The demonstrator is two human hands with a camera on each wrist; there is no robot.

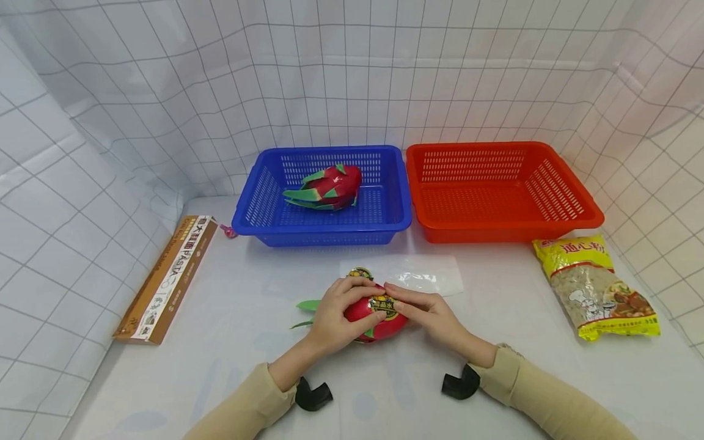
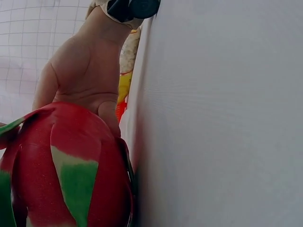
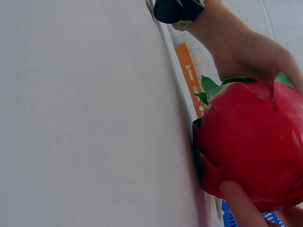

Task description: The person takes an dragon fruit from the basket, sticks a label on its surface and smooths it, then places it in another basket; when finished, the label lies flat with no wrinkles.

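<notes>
A red dragon fruit (image 1: 359, 310) with green-tipped scales lies on the table between both hands, its leafy end to the left. My left hand (image 1: 334, 315) grips its left side, fingers over the top and thumb along the near side. At the right end, my right hand (image 1: 438, 316) holds the fruit with thumb and fingers beside a round black-and-yellow label (image 1: 383, 307). Another round label (image 1: 360, 272) shows just beyond the left fingers. The right palm meets the fruit in the left wrist view; fingertips (image 3: 232, 189) touch its lower side in the right wrist view.
Behind stand a blue basket (image 1: 321, 231) containing another dragon fruit (image 1: 332, 186) and a red basket (image 1: 495, 234). A pasta box (image 1: 167, 278) lies left, near a small pink wrapped item (image 1: 228, 231). A yellow food bag (image 1: 596, 287) lies right. Clear plastic (image 1: 426, 275) lies behind the hands.
</notes>
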